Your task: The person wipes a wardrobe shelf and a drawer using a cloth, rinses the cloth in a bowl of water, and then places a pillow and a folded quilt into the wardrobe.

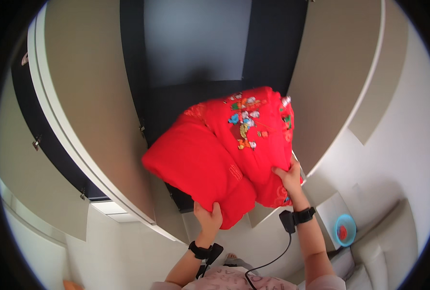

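A thick folded red quilt point(195, 154) with colourful cartoon figures fills the middle of the view, held up in front of an open wardrobe. My left hand point(209, 220) grips its near edge, thumb on top and the other fingers hidden beneath. On the right, my right hand point(290, 178) clasps the quilt's side, its thumb pressed on the fabric. Behind the quilt lies the dark wardrobe compartment point(195, 53); the quilt covers its front part, so I cannot tell whether they touch.
Wardrobe doors stand open at the left point(87, 96) and right point(338, 82). At the lower right, a light blue basin point(345, 230) with something red inside stands on a white surface beside a grey padded seat point(386, 241). A black cable point(273, 263) hangs from my right wrist.
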The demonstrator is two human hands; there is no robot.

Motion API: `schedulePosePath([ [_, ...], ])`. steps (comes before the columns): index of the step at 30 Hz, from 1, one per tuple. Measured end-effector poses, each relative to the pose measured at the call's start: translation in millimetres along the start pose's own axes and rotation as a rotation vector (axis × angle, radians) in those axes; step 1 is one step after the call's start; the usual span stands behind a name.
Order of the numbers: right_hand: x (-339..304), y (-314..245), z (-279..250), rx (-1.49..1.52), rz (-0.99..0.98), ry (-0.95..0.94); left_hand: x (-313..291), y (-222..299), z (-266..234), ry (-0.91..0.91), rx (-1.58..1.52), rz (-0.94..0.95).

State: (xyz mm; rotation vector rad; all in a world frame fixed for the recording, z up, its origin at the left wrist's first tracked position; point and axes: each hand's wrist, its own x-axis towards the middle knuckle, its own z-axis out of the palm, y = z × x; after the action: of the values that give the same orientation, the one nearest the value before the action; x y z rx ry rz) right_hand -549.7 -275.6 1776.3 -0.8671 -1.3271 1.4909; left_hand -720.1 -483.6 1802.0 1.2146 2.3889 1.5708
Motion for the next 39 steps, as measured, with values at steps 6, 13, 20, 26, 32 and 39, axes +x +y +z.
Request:
schedulePosePath([
  [6,24,1,-199,-0.461,-0.296,0.020,-85,31,157,-0.179,-0.027,0.316],
  [13,-263,87,-97,-0.915,-0.160,0.559,-267,-141,-1,-0.340,-0.001,0.141],
  [20,-63,270,-39,-0.404,0.167,0.139,-37,-210,169,-0.560,-0.322,-0.627],
  [26,107,434,62,0.230,0.758,0.092,124,-302,220,-0.844,-0.132,-0.819],
  [32,266,512,91,0.540,0.778,0.018,246,-363,280,-0.450,-0.122,-0.646],
  [39,350,578,89,0.827,0.679,-0.040,331,-417,352,-0.394,0.037,-0.316],
])
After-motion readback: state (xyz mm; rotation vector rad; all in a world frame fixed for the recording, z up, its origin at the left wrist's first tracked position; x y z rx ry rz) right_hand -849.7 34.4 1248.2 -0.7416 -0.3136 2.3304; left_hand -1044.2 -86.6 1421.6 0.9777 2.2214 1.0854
